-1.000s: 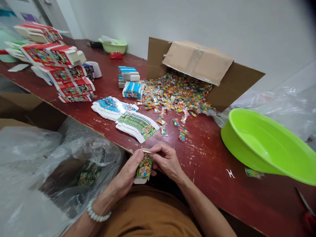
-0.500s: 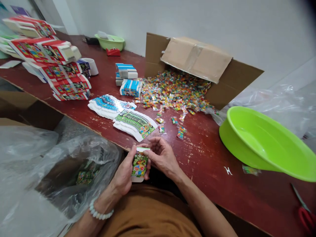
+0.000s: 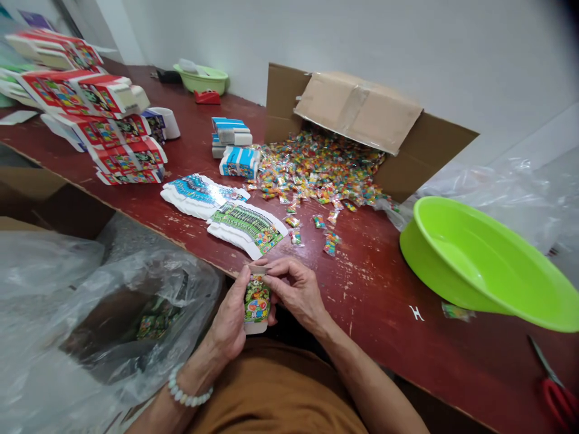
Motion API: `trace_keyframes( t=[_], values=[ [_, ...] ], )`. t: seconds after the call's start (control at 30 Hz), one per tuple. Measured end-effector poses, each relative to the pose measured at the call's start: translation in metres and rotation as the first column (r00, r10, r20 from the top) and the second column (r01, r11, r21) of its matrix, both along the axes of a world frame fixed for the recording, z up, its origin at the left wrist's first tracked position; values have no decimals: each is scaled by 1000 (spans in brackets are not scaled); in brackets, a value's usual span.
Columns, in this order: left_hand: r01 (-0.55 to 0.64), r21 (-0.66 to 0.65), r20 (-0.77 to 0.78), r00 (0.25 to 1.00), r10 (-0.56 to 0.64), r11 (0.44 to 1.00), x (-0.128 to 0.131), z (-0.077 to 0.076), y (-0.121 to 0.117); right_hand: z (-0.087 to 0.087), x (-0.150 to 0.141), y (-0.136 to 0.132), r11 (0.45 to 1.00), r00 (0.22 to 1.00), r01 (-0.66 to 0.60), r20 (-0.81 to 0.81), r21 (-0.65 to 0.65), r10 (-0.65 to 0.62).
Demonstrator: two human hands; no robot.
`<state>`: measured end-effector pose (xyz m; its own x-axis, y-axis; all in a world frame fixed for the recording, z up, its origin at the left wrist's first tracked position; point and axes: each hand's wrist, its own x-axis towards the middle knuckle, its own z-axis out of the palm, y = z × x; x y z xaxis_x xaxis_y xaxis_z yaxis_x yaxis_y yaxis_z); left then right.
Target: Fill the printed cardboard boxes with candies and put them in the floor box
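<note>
My left hand [image 3: 228, 319] grips a small printed green carton [image 3: 257, 303] upright above the table's near edge. The fingers of my right hand [image 3: 296, 292] pinch the carton's white top flap. A pile of small wrapped colourful candy packets [image 3: 321, 172] spills from a tipped cardboard box [image 3: 357, 114] across the table. Flat printed carton blanks [image 3: 247, 228] lie just beyond my hands. A few loose packets [image 3: 330, 244] sit nearer to me.
Stacks of red cartons [image 3: 106, 123] and blue-and-white cartons [image 3: 239, 163] stand on the red-brown table [image 3: 375, 289]. A lime-green basin [image 3: 470, 265] tilts at right, near red-handled scissors [image 3: 558, 401]. At lower left, a plastic-lined bag [image 3: 154, 319] holds green cartons.
The green carton has turned more upright between my hands, and my right fingers have shifted onto its top flap. The whole view has moved slightly.
</note>
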<state>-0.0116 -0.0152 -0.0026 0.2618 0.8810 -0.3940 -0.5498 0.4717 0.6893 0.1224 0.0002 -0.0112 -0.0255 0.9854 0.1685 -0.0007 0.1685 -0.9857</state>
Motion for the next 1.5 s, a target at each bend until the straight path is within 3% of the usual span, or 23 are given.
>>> trace_keyframes(
  t=[0.1, 0.2, 0.27, 0.4, 0.5, 0.57, 0.67, 0.77, 0.9, 1.03, 1.13, 1.23, 1.37, 1.5],
  values=[
    [48, 36, -1, 999, -48, 998, -2, 2, -1, 2, 2, 2, 1000, 1000, -18, -18, -13, 18],
    [99, -24, 9, 995, -99, 995, -4, 6, -1, 3, 5, 2, 982, 991, -55, 129, 183, 32],
    [105, -67, 12, 994, -105, 992, -4, 7, 0, 4, 8, 2, 970, 975, -83, 218, 228, 32],
    [118, -64, 7, 993, -117, 991, -2, 4, 0, 7, 8, 3, 996, 987, -90, 136, 5, 88],
    [104, -21, -28, 994, -104, 994, 0, -2, 1, 10, 3, 8, 965, 984, -177, -31, -192, 174],
    [77, 26, -73, 995, -75, 997, -1, -6, 2, 11, -1, 12, 941, 977, -197, -132, -274, 167],
    [54, 66, -149, 988, -44, 996, -3, -10, 3, 11, -6, 15, 935, 970, -187, -208, -301, 127],
    [68, 50, -202, 978, -56, 996, -5, -12, 4, 8, -5, 14, 943, 976, -172, -176, -286, 125],
    [91, 24, -195, 977, -85, 996, -6, -12, 2, 4, -1, 12, 947, 980, -184, -126, -264, 156],
    [142, 68, -198, 972, -126, 988, -7, -10, 1, 6, 2, 11, 930, 969, -218, -180, -296, 170],
    [133, 66, -190, 975, -119, 989, -9, -10, 2, 8, 4, 8, 940, 967, -239, -143, -244, 209],
    [137, 12, -146, 980, -134, 990, -9, -10, 4, 7, 7, 5, 957, 961, -272, 25, -102, 276],
    [133, 19, -97, 987, -131, 991, -9, -12, 5, -1, 9, 5, 963, 931, -234, 316, 132, 183],
    [100, 62, -41, 994, -98, 993, -15, -9, 6, -6, 5, 12, 966, 914, -238, 361, 105, 186]
  ],
)
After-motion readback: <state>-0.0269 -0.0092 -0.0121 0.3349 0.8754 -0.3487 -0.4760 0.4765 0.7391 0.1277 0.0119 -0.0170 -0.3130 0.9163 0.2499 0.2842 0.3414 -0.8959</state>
